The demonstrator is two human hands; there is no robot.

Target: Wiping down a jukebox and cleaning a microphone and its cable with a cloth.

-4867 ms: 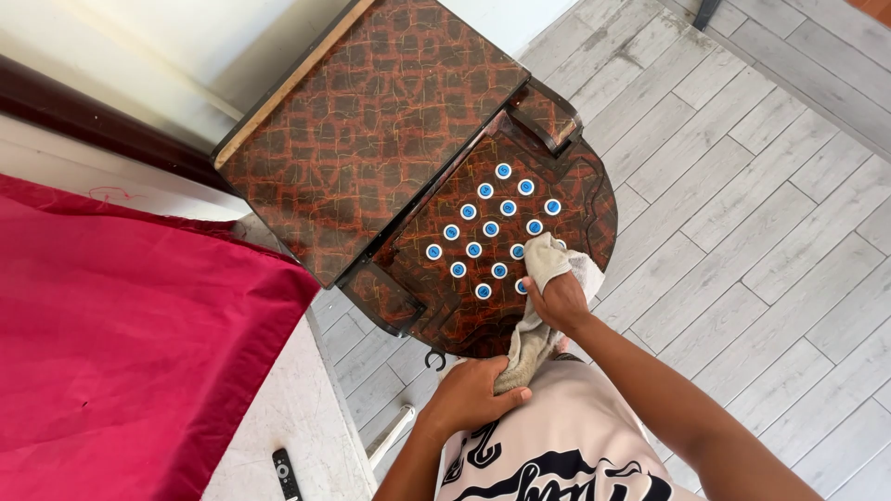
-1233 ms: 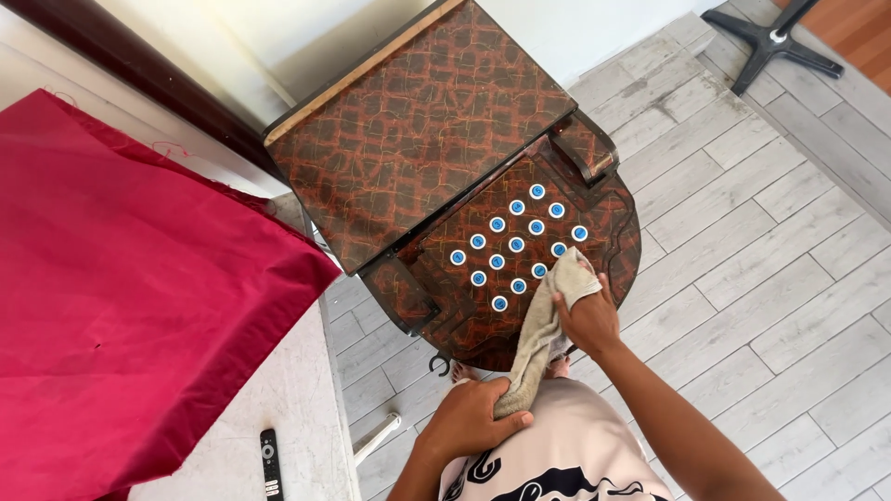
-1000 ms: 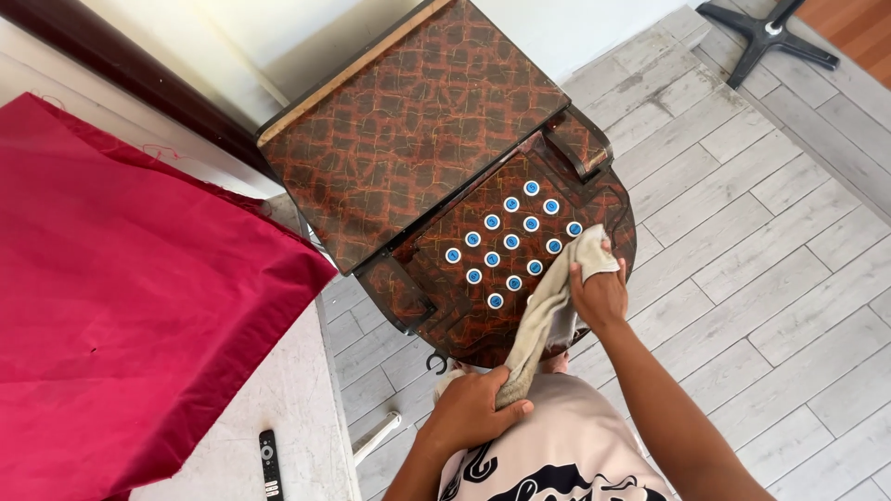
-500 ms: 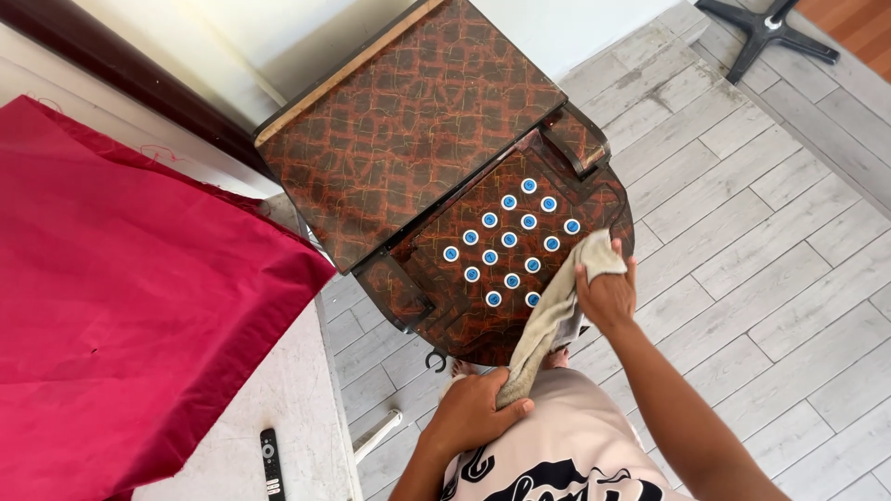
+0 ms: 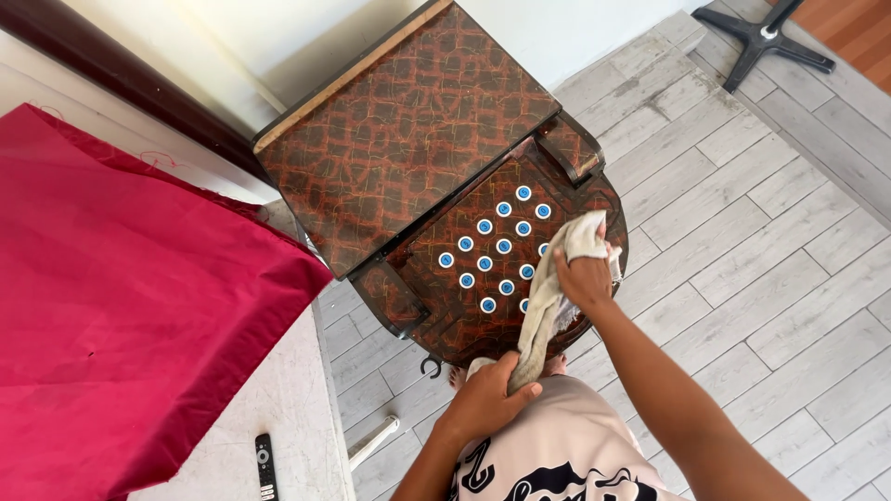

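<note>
The cloth (image 5: 546, 301), a pale, off-white rag twisted into a loose rope, stretches between both hands over the seat of a brown patterned armchair (image 5: 408, 148). The right hand (image 5: 585, 276) grips the upper end in a closed fist, with the bunched end of the cloth spilling out above the knuckles and pressed against the right side of the seat, close to the right armrest (image 5: 568, 148). The left hand (image 5: 484, 404) is closed around the lower end, near the front edge of the seat and just above the person's lap, so the cloth runs at a slant from lower left to upper right. The seat carries rows of round blue-and-white buttons (image 5: 484, 226), and the cloth covers part of the rightmost ones. The chair's tall back leans toward a pale wall, its upholstery a reddish-brown crackle pattern with a light wooden strip along the top edge; the left armrest (image 5: 392, 297) stands well apart from both hands. The chair sits on a grey wood-plank floor (image 5: 789, 241). To the left, a red fabric (image 5: 121, 306) is draped over a white surface, and a black remote control (image 5: 265, 466) lies on that surface near the bottom edge. At the upper right, the black star-shaped base (image 5: 761, 35) of another piece of furniture rests on the floor. The person's light printed shirt (image 5: 548, 455) fills the lower middle.
</note>
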